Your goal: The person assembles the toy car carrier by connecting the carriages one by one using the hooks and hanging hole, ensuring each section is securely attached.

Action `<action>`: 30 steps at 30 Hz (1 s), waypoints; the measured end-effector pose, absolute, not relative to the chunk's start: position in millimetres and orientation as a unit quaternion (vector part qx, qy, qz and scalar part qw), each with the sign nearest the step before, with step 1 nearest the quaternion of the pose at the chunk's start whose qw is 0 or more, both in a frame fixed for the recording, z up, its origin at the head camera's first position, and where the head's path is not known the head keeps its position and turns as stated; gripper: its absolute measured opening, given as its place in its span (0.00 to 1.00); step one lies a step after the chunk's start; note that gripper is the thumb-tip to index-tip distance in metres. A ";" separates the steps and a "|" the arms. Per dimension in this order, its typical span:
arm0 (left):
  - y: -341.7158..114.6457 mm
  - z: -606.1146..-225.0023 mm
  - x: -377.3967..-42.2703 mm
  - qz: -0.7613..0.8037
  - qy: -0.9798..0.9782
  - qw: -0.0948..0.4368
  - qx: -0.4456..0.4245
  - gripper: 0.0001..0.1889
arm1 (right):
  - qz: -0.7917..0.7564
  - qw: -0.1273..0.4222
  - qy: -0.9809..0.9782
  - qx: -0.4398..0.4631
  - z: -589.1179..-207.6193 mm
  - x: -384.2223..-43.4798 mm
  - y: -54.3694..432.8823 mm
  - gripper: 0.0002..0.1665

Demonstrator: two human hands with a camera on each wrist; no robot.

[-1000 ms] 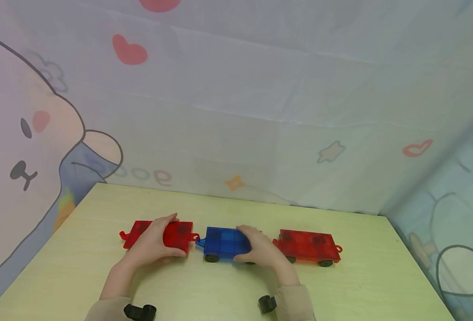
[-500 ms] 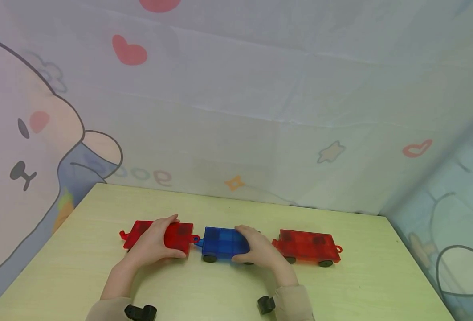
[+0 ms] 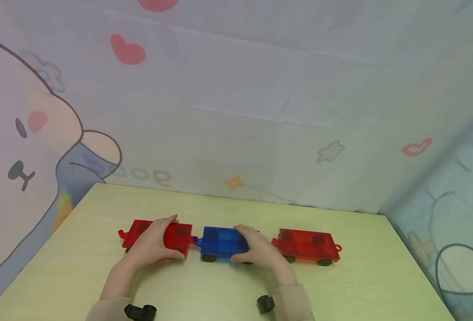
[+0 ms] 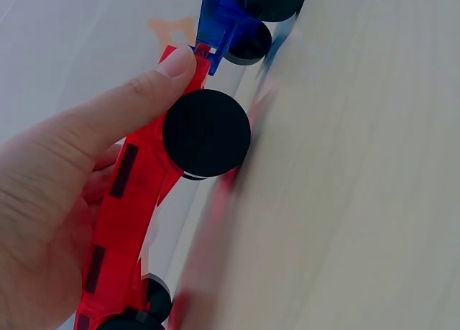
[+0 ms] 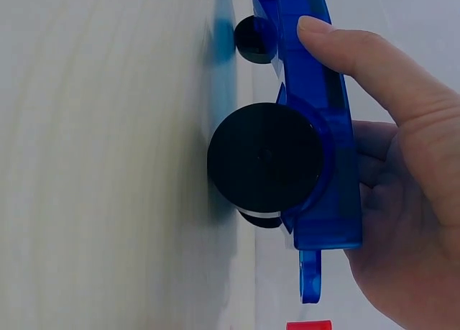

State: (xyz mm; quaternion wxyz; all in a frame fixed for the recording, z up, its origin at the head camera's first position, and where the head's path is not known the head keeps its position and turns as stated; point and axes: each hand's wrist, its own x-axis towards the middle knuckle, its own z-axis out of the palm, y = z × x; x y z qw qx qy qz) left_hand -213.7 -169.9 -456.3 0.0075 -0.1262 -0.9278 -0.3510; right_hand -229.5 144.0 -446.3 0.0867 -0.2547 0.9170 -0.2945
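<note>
Across the near red toy car (image 3: 178, 236) on the left lies my left hand (image 3: 150, 243), gripping it by its long sides; in the left wrist view the thumb presses the red side (image 4: 126, 222) above a black wheel. My right hand (image 3: 258, 252) grips the right end of a blue toy car (image 3: 222, 243), thumb on its side wall (image 5: 334, 179). The red car's ring and the blue car's hook overlap between the hands and look coupled. To the right of my right hand stands a second red toy car (image 3: 308, 245), held by neither hand.
The cars stand in a row on a pale wooden table (image 3: 236, 294). Behind the table hangs a printed cloth (image 3: 260, 111) with cartoon figures. The second red car carries a ring (image 3: 338, 248) at its right end.
My right hand has shifted slightly left with the blue car, whose hook has moved into the red car's ring. My left hand and the second red car stay nearly in place.
</note>
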 end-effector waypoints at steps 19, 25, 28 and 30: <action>-175.7 -454.5 -212.8 -0.339 -0.933 0.007 -0.118 0.56 | -0.283 0.089 0.918 -0.263 -446.2 -231.4 137.4 0.49; -176.7 -454.3 -212.4 -0.339 -0.934 0.007 -0.114 0.56 | -0.278 0.090 0.918 -0.267 -446.8 -231.5 135.6 0.49; -177.1 -454.9 -212.3 -0.337 -0.934 0.008 -0.116 0.56 | -0.273 0.089 0.919 -0.269 -447.3 -231.6 135.0 0.49; -177.3 -455.0 -212.2 -0.335 -0.935 0.010 -0.118 0.56 | -0.271 0.089 0.919 -0.272 -447.4 -231.8 135.0 0.49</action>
